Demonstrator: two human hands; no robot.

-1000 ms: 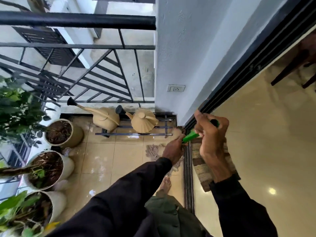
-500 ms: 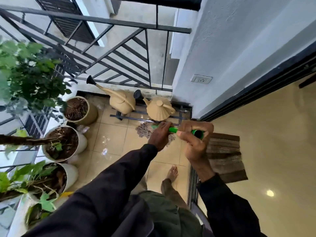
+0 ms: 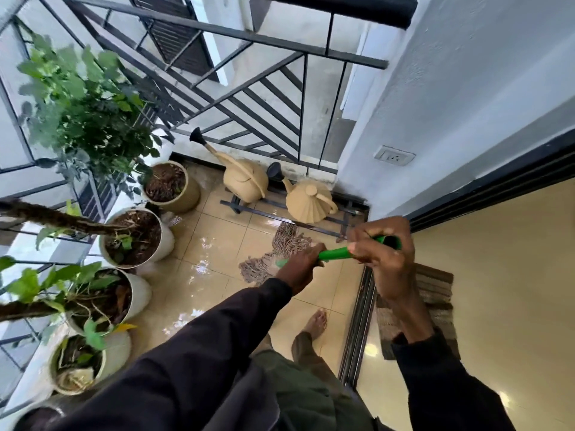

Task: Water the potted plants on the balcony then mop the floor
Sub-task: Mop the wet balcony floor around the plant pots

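A green mop handle (image 3: 337, 253) runs between both hands. My left hand (image 3: 300, 269) grips it lower down and my right hand (image 3: 384, 258) closes over its top end. The stringy mop head (image 3: 280, 248) lies spread on the wet beige balcony tiles (image 3: 217, 244), just in front of the rack. Several potted plants stand along the left railing: a tan pot (image 3: 174, 188), a white pot (image 3: 137, 237) and another white pot (image 3: 124, 293). Two beige watering cans (image 3: 245, 181) (image 3: 309, 200) rest on a low black rack at the far end.
Black metal railing (image 3: 249, 98) closes the left and far sides. A sliding door track (image 3: 357, 331) and a striped doormat (image 3: 435, 293) lie to the right, with the glossy indoor floor beyond. My bare foot (image 3: 315, 321) stands on the tiles. A wall socket (image 3: 393, 156) sits above the rack.
The mop head has slid left from the door track onto the middle tiles, both hands moving with the handle. The view has swung left and down toward the plants.
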